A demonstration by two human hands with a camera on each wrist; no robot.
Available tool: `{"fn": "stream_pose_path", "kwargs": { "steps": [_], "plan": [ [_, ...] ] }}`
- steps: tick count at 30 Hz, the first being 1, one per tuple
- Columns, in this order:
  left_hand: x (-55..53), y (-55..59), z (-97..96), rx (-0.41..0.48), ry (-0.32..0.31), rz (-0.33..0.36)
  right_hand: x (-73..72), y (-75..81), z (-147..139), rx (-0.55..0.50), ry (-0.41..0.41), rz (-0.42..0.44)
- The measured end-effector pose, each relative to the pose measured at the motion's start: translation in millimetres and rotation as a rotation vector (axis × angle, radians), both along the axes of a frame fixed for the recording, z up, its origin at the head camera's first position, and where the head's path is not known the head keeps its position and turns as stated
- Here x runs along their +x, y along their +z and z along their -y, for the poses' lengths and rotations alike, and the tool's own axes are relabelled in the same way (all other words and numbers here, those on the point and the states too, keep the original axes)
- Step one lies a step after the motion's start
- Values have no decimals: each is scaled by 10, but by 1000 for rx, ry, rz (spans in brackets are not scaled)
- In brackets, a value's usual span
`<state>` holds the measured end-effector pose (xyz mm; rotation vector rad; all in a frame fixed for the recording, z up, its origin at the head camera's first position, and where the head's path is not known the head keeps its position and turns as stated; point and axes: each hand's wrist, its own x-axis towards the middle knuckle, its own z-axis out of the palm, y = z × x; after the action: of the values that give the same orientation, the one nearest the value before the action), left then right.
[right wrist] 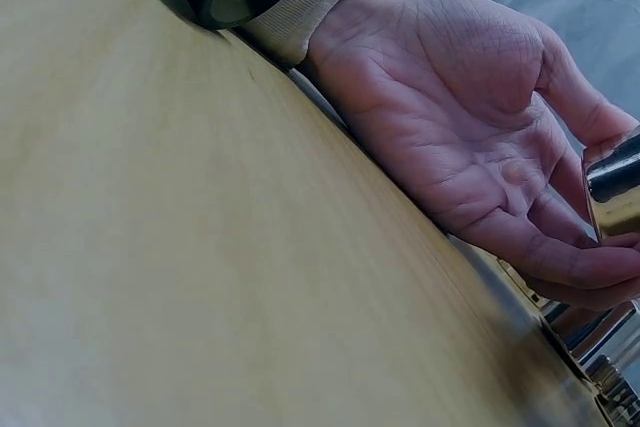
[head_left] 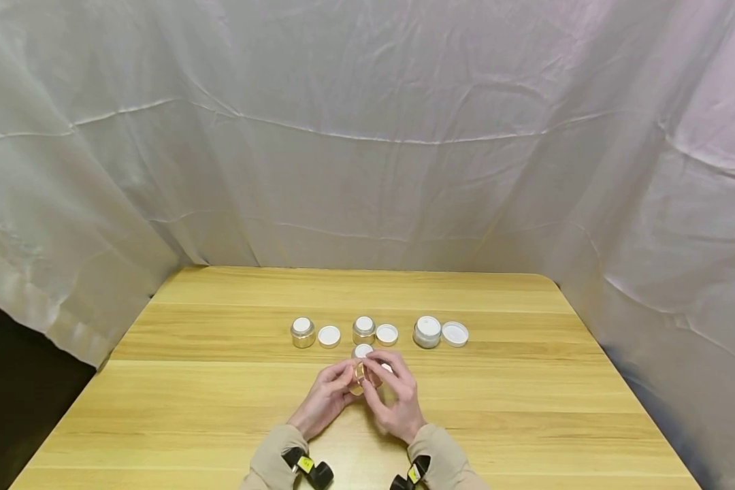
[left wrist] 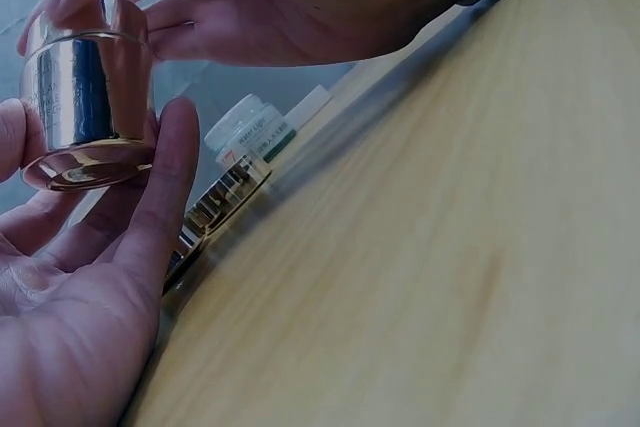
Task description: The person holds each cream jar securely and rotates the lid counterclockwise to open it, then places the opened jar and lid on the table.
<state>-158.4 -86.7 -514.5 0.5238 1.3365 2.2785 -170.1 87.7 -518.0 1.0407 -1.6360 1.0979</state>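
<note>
A shiny copper-gold cosmetic jar [left wrist: 88, 92] is held between both hands above the table. In the left wrist view, my left hand [left wrist: 80, 317] pinches the jar's body between thumb and fingers. My right hand [head_left: 398, 398] grips the other end, a shiny rim-like part that looks like the lid [left wrist: 125, 15]. Whether lid and body are joined by thread cannot be seen. Just beyond the fingers stands another jar [head_left: 363, 350] with a white top disc, partly hidden by the hands. A white piece [head_left: 386, 368] shows behind the right fingers.
Farther back stand a left gold jar [head_left: 303, 333], a middle gold jar [head_left: 364, 333] and a larger pale jar [head_left: 427, 333]. To the right of each lies a white-lined lid: left lid [head_left: 329, 336], middle lid [head_left: 386, 333], right lid [head_left: 455, 333]. Grey curtains [head_left: 367, 170] surround the wooden table [head_left: 208, 395].
</note>
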Motion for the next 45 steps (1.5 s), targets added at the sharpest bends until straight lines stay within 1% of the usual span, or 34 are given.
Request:
{"fn": "stream_pose_path", "kwargs": {
  "steps": [3, 7, 10, 13, 17, 19, 20, 25, 27, 29, 35, 37, 40, 45],
  "plan": [
    [-4, -2, -3, -4, -1, -1, 6, -6, -3, -1, 4, 20],
    [-3, 3, 2, -3, -1, 2, 5, -9, 4, -24, -37, 37],
    [-5, -2, 6, 1, -4, -1, -1, -10, 10, -33, -54, 31],
    [-6, -9, 6, 7, -8, -8, -2, -7, 10, -30, -36, 24],
    [-4, -9, 3, 13, -8, -19, 5, -1, 1, -15, 13, 21],
    [-4, -10, 0, 12, -8, -23, 9, -2, -4, -10, 23, 24],
    [-4, -9, -1, 14, -9, -24, 10, -3, -6, -12, 20, 27],
    [-8, -9, -5, 16, -14, -24, 1, -13, -1, -37, -65, 26],
    [-7, -4, -4, 17, -15, -24, -6, -16, 4, -48, -83, 20],
    [-6, -3, -3, 17, -12, -21, -11, -16, 7, -54, -74, 14],
    [2, -7, -6, 14, 0, -9, 6, -10, -1, -31, 22, 14],
    [4, -6, -7, 14, 2, -12, 12, -9, -4, -22, 38, 15],
    [6, -2, -7, 17, 2, -13, 14, -4, -2, -21, 16, 18],
    [-1, 2, -3, 23, -7, -12, 2, 3, 8, -33, -65, 16]
  ]
}}
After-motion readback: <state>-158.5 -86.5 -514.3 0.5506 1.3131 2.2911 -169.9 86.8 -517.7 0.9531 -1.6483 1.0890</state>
